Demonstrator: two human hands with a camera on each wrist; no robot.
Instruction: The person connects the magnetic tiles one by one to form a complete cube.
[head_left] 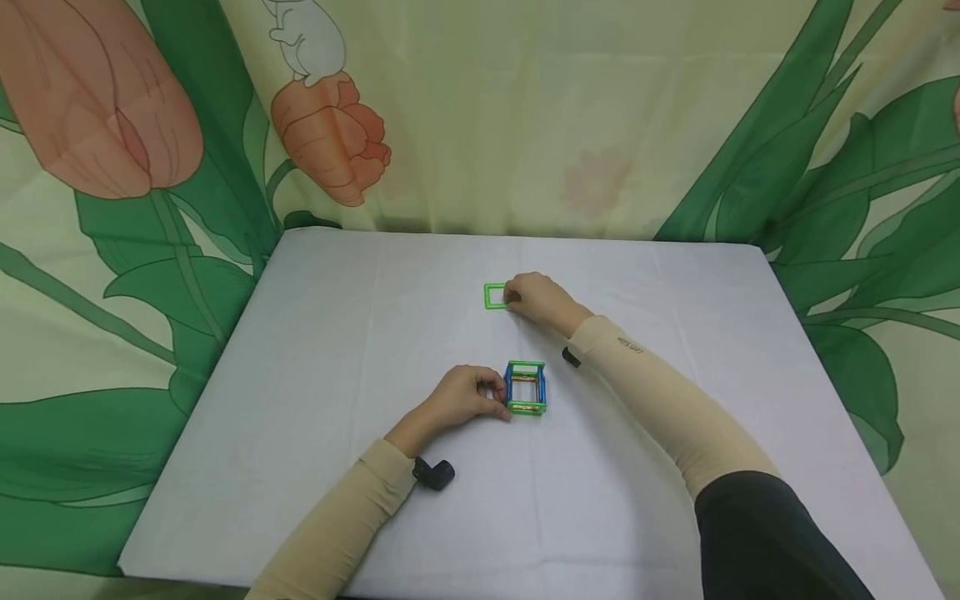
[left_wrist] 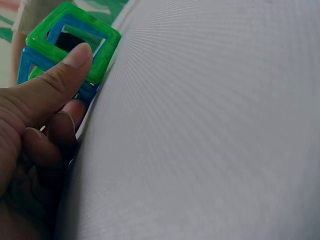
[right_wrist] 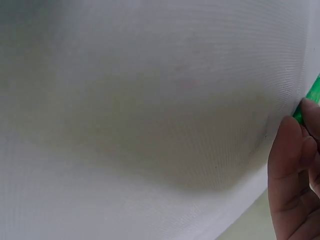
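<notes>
Near the middle of the table stands a small box of magnetic tiles (head_left: 527,410), open frames in green, blue and orange. My left hand (head_left: 461,394) holds it at its left side; in the left wrist view the thumb (left_wrist: 77,57) lies against a green tile (left_wrist: 42,37) and the other fingers curl below. Farther back, my right hand (head_left: 542,300) pinches the right edge of a single green square magnetic tile (head_left: 487,297) close over the table. Only a green sliver of that tile (right_wrist: 314,95) shows between thumb and finger in the right wrist view.
A white cloth covers the table (head_left: 300,358). Behind it hangs a curtain (head_left: 510,117) printed with tulips, leaves and a rabbit on a carrot. Small black wrist cameras sit under the left sleeve (head_left: 345,508) and the right sleeve (head_left: 660,392).
</notes>
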